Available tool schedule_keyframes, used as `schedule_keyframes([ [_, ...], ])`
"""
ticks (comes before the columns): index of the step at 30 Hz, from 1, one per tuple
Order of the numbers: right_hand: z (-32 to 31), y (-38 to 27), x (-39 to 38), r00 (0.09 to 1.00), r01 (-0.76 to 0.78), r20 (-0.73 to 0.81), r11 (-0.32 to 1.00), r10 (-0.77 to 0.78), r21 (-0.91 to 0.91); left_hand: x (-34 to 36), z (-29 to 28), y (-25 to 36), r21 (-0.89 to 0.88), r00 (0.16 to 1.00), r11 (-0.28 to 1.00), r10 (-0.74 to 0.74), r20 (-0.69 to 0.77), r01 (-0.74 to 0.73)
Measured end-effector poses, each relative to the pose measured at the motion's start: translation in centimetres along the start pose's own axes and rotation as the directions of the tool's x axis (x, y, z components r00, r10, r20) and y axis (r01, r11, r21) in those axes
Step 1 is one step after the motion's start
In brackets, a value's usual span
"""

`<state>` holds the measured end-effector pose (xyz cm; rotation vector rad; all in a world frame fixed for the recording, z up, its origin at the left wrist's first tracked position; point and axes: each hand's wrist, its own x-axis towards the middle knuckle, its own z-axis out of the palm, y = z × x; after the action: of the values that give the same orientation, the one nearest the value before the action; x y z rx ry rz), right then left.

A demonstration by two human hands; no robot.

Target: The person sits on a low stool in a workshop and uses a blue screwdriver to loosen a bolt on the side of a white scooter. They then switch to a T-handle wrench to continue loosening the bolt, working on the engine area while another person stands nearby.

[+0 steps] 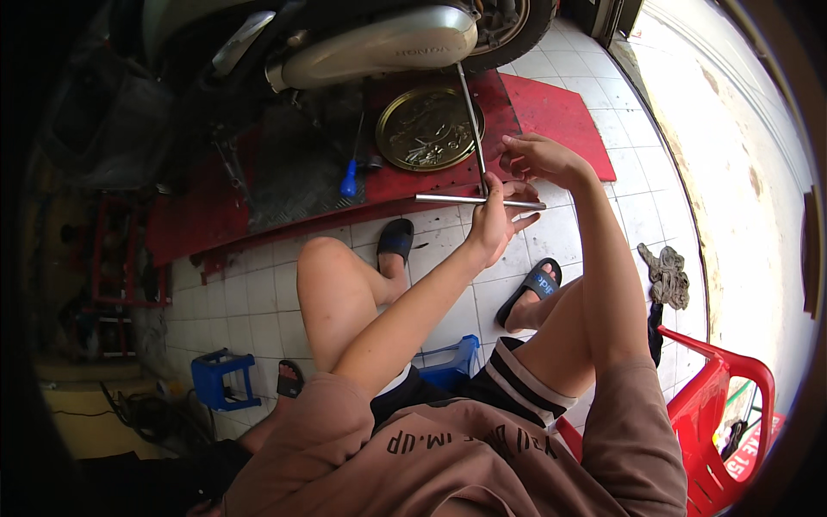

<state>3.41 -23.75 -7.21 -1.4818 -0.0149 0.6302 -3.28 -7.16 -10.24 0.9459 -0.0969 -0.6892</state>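
Observation:
My left hand [491, 226] holds a T-handle wrench [472, 112] near its crossbar, with the thumb beside the shaft. From there the long shaft runs away from me, its far end at the lower edge of the scooter's silver engine cover [379, 53]. Just right of the shaft, my right hand [544, 161] hangs in the air with loosely bent fingers apart and nothing in them. Beyond the wrench, a round brass-coloured tray [389, 148] holds several loose bolts and small parts [428, 152].
A blue-handled screwdriver [349, 179] and metal wrenches [229, 164] lie on the red lift platform [289, 226]. A red plastic chair [708, 405] stands at right, near a grey rag [668, 276]. Low blue stool [226, 379] at left; another person's sandalled foot [290, 377] is beside it.

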Motion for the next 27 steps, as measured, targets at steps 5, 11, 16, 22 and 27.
schedule_keyframes([
  [5,4.2,1.5,1.4,0.919,-0.001,0.338,0.858,-0.201,0.513,-0.7,1.8,2.1,-0.220,0.970,0.960,-0.125,0.208,0.171],
  [11,4.0,1.8,4.0,0.835,0.098,0.435,0.869,-0.337,0.485,-3.8,3.2,4.9,0.107,0.985,0.994,0.008,0.170,-0.026],
  [16,4.1,2.7,4.1,0.871,0.074,0.396,0.875,-0.291,0.479,-7.9,1.9,4.8,0.744,0.838,0.575,0.544,-0.039,-0.339],
  [22,4.1,0.8,4.1,0.839,0.105,0.435,0.881,-0.328,0.461,-8.0,1.0,-0.5,0.774,0.954,0.581,0.283,0.100,-0.253],
  [27,4.8,0.7,3.9,0.858,0.147,0.386,0.881,-0.340,0.450,-8.4,3.1,2.4,0.682,0.805,0.664,0.564,-0.187,-0.307],
])
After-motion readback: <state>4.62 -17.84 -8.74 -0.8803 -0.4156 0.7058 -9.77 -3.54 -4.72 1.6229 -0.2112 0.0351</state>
